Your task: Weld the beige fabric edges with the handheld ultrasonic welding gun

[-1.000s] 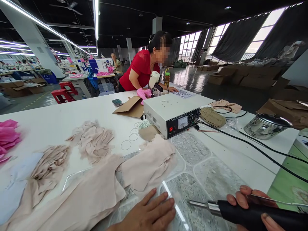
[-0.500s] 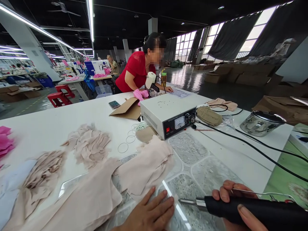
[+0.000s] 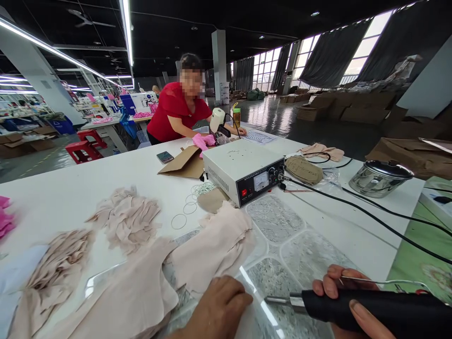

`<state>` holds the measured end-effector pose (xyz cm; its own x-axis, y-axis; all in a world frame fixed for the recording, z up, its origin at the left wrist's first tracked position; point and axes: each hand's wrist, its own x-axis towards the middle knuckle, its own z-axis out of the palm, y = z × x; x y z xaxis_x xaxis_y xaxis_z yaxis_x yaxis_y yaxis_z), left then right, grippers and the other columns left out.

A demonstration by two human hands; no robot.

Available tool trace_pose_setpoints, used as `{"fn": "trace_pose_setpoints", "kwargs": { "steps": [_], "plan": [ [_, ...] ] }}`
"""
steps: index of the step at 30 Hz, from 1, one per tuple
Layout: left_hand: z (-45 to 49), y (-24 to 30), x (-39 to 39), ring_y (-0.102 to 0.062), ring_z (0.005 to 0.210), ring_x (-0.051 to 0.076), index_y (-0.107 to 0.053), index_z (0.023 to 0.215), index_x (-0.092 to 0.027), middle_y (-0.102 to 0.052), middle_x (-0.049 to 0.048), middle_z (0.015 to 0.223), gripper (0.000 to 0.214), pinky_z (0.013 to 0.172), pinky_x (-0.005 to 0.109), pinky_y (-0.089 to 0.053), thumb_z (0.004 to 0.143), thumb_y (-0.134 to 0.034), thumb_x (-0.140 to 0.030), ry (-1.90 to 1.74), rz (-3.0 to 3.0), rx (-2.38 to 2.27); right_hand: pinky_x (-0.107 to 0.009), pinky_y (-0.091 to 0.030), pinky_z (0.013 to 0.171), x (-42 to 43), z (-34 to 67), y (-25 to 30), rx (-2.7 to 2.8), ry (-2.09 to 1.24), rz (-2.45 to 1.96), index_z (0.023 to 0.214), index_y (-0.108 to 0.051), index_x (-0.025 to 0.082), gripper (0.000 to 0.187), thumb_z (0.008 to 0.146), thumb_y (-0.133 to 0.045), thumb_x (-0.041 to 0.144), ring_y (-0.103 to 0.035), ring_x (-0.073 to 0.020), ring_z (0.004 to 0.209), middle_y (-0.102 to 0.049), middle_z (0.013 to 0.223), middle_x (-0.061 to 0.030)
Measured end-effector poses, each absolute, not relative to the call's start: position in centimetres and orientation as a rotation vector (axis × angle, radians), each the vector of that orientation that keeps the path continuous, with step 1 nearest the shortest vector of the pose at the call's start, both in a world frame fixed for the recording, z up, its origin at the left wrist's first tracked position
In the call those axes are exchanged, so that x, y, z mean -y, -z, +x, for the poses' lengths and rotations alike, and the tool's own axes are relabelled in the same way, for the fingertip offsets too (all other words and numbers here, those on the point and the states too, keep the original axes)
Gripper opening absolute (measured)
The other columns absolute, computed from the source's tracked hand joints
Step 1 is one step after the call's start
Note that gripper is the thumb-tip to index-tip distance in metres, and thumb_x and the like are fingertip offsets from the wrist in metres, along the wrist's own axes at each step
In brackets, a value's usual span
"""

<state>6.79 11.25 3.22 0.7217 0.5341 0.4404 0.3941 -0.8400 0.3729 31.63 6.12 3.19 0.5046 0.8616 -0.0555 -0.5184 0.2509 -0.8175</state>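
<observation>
My right hand (image 3: 353,301) is wrapped round a black handpiece with a metal tip (image 3: 374,308). Its narrow tip points left, just above the marbled clear-topped mat (image 3: 296,256). My left hand (image 3: 219,310) rests on the mat to the left of that tip. Its fingers are curled under, and whatever they may hold is hidden. Just beyond it lies a stack of beige fabric pieces (image 3: 212,249). A longer beige fabric piece (image 3: 127,292) spreads out to the left of this hand.
A white control box (image 3: 243,165) with a dial stands mid-table, a black cable (image 3: 339,202) running from it. Farther left are crumpled beige fabric strips (image 3: 129,214) and thin rings (image 3: 179,221). A lidded metal pot (image 3: 379,179) sits right. Across the table a person in red (image 3: 176,110) leans over.
My left hand has gone from flat with fingers spread to curled fingers. The right hand keeps its hold on the handpiece. The person across has shifted left and turned this way.
</observation>
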Motion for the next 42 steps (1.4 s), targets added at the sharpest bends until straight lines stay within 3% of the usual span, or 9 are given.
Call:
{"fn": "trace_pose_setpoints", "kwargs": {
  "steps": [6,14,20,27,32,39,42],
  "plan": [
    [9.4,-4.2,-12.9,-0.059,0.087,0.019,-0.063,0.092,-0.020,-0.061,0.0034,0.094,0.021,0.078,0.030,-0.051,0.081,-0.061,-0.002,-0.590,2.505,-0.948,-0.038,-0.059,0.072,-6.1,31.7,-3.3,0.481,-1.016,-0.905,0.088,-0.064,0.029,0.023,0.067,-0.075,0.026,-0.058,-0.0174,0.070,-0.056,0.087,-0.0002],
    [9.9,-4.0,-13.5,-0.058,0.081,0.017,-0.058,0.077,-0.018,-0.061,0.0023,0.087,0.017,0.075,0.028,-0.049,0.083,-0.058,-0.003,-0.553,2.463,-0.920,-0.043,-0.059,0.071,-6.0,32.2,-2.6,0.537,-0.983,-0.864,0.093,-0.064,0.029,0.022,0.072,-0.072,0.028,-0.062,-0.0212,0.071,-0.060,0.083,-0.0021],
    [9.7,-3.8,-13.8,-0.058,0.088,0.020,-0.059,0.092,-0.020,-0.061,0.0033,0.095,0.024,0.078,0.032,-0.049,0.078,-0.061,-0.001,-0.538,2.424,-0.943,-0.038,-0.057,0.072,-6.4,31.6,-2.8,0.582,-0.948,-0.795,0.097,-0.063,0.028,0.020,0.077,-0.068,0.028,-0.059,-0.0177,0.072,-0.058,0.089,-0.0017],
    [9.8,-3.9,-14.0,-0.058,0.080,0.019,-0.056,0.079,-0.019,-0.060,0.0035,0.086,0.016,0.073,0.030,-0.047,0.085,-0.051,-0.005,-0.572,2.459,-0.872,-0.038,-0.056,0.070,-6.4,31.4,-3.3,0.570,-0.903,-0.772,0.095,-0.063,0.027,0.018,0.077,-0.068,0.029,-0.057,-0.0174,0.070,-0.057,0.088,-0.0021],
    [9.2,-4.3,-14.3,-0.057,0.086,0.018,-0.054,0.085,-0.019,-0.059,0.0045,0.091,0.016,0.078,0.029,-0.047,0.093,-0.045,-0.010,-0.532,2.411,-0.758,-0.038,-0.055,0.069,-6.5,31.3,-3.3,0.606,-0.875,-0.742,0.099,-0.064,0.026,0.019,0.081,-0.064,0.028,-0.058,-0.0181,0.070,-0.059,0.088,-0.0037],
    [10.2,-4.7,-14.5,-0.058,0.086,0.018,-0.059,0.084,-0.019,-0.059,0.0043,0.092,0.015,0.079,0.029,-0.049,0.094,-0.050,-0.012,-0.515,2.414,-0.619,-0.036,-0.054,0.071,-6.3,31.4,-2.9,0.640,-0.894,-0.703,0.102,-0.062,0.026,0.017,0.086,-0.059,0.026,-0.056,-0.0170,0.072,-0.058,0.092,-0.0036],
    [9.8,-4.8,-14.4,-0.059,0.090,0.019,-0.061,0.094,-0.018,-0.060,0.0066,0.099,0.014,0.080,0.030,-0.050,0.094,-0.049,-0.012,-0.562,2.435,-0.613,-0.037,-0.054,0.072,-6.2,31.4,-2.8,0.634,-0.896,-0.707,0.103,-0.061,0.026,0.018,0.086,-0.058,0.026,-0.055,-0.0173,0.074,-0.057,0.093,-0.0037]
  ]
}}
